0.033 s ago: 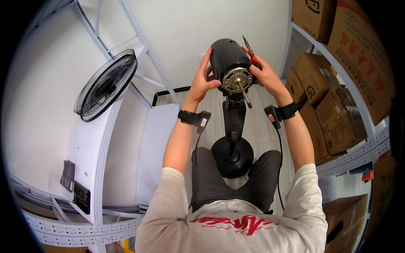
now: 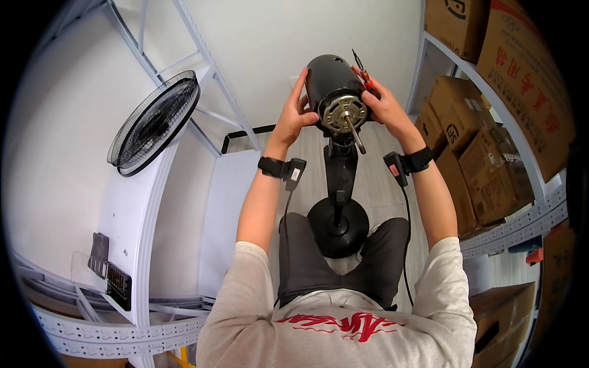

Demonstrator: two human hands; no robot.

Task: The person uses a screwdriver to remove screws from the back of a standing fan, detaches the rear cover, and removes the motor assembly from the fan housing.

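Note:
In front of me stands a black pedestal fan with its blades and grilles off. Its head is a rounded black motor housing [image 2: 327, 73], tipped so the metal motor face [image 2: 337, 115] and bare shaft [image 2: 354, 135] point toward me. My left hand [image 2: 292, 119] wraps the housing's left side, thumb by the motor's rim. My right hand [image 2: 385, 105] presses the right side, and a red-and-black screwdriver [image 2: 367, 81] is tucked in it, tip upward. The fan's neck [image 2: 340, 175] runs down to a round black base [image 2: 353, 245] between my legs.
A round black fan grille [image 2: 156, 122] leans on the white shelf at left. Lower on that shelf lies a case of small bits [image 2: 119, 286]. At right, a metal rack holds several cardboard boxes [image 2: 491, 175]. Cables hang from both wrist bands.
My hands and the motor housing have shifted very slightly; the grips look the same.

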